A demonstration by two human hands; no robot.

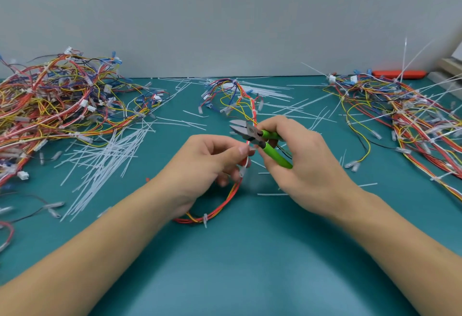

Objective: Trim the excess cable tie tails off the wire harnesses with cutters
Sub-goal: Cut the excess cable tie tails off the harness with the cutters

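- Table (250,278): teal top, grey wall behind, everything sits on it.
- Left harness pile (57,105): big tangle of red/yellow/blue wires w/ white connectors, far left.
- Right harness pile (410,120): similar tangle far right, long white tie tails sticking up & out.
- Cut tie tails (107,155): white strips scattered in a fan, left of centre; more behind centre.
- Wire harness (220,205): red/orange/yellow bundle at centre, loops on table below the hands, runs up between them toward the back.
- Left hand (200,165): thumb & fingers pinching the harness near a white cable tie (246,164).
- Right hand (302,163): fingers curled round cutters' handles.
- Cutters (252,133): green handles, metal tips apart, pointing left, just above the pinch point.
- Orange case (398,74): back right at the wall.
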